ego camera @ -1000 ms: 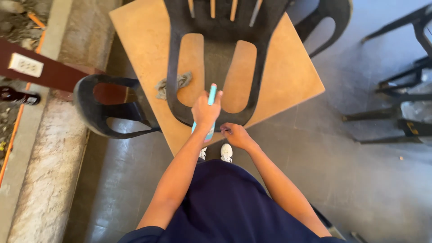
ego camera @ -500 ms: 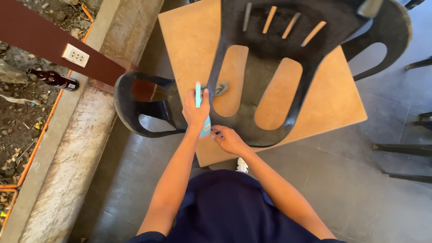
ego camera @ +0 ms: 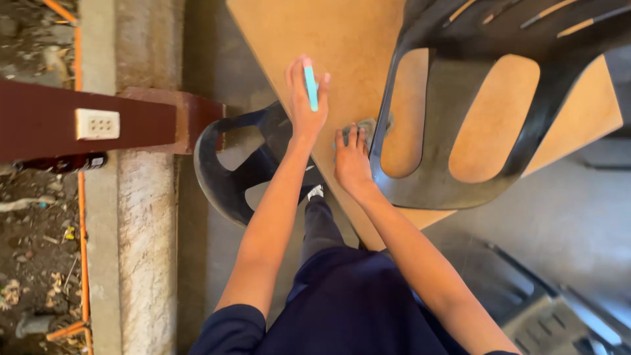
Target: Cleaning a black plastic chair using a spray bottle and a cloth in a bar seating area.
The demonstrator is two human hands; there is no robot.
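My left hand (ego camera: 305,98) is raised over the brown wooden board (ego camera: 315,33) and grips a slim light-blue tool (ego camera: 310,85) that points away from me. My right hand (ego camera: 353,161) lies flat on a small grey piece (ego camera: 368,126) on the board, fingers together, right beside the edge of a black plastic chair (ego camera: 453,98) that lies on the board. What the grey piece is cannot be made out.
A second black plastic chair (ego camera: 227,177) stands below the board at left. A concrete kerb (ego camera: 144,217) runs down the left side, crossed by a dark red beam (ego camera: 46,121) with a white socket plate (ego camera: 97,123). More dark chair parts (ego camera: 559,315) sit at lower right.
The view has shifted closer and to the right. My left hand with the blue tool has risen away from the chair's edge, and my right hand has moved up onto the grey piece.
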